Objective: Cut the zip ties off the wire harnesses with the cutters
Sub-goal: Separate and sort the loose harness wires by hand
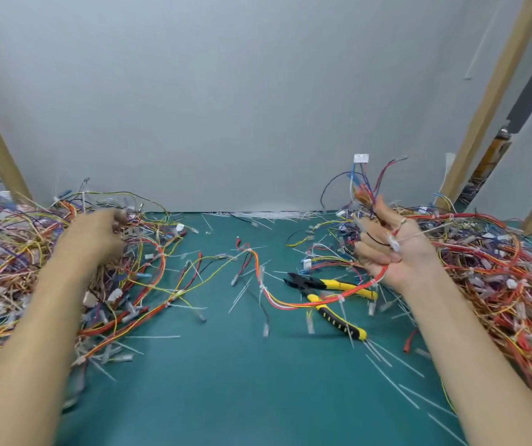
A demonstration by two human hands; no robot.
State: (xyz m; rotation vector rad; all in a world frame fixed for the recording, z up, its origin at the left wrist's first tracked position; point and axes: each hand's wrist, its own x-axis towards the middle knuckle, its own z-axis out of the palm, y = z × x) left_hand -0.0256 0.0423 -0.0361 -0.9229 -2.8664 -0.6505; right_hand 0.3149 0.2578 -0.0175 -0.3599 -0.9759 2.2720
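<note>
The teal surface is carrying two tangled heaps of wiring: the left pile at 9 o'clock and the right pile at 3 o'clock. The right hand, raised at 2 o'clock, is gripping one wire harness with curled fingers. The harness's connector ends are fanning upward above the fist, while its red run is looping down toward 6 o'clock and lying across the cutters. The left hand, at 10 o'clock, is reaching into the left pile. Blur and wires are hiding its fingers, so whether it is holding anything cannot be told. The cutters are lying untouched near the centre, handles spread and jaws pointing toward 9 o'clock. A white zip tie is binding the red run directly over the handles.

Judged step: a harness is being selected and presented, and no cutting is under way. The next move is calling for a free hand on the cutters, probably after lifting the draped run clear, and then for jaws set on the tie alone.

Wooden posts are framing the wall. Cut tie tails are littering the surface at 5 o'clock.
</note>
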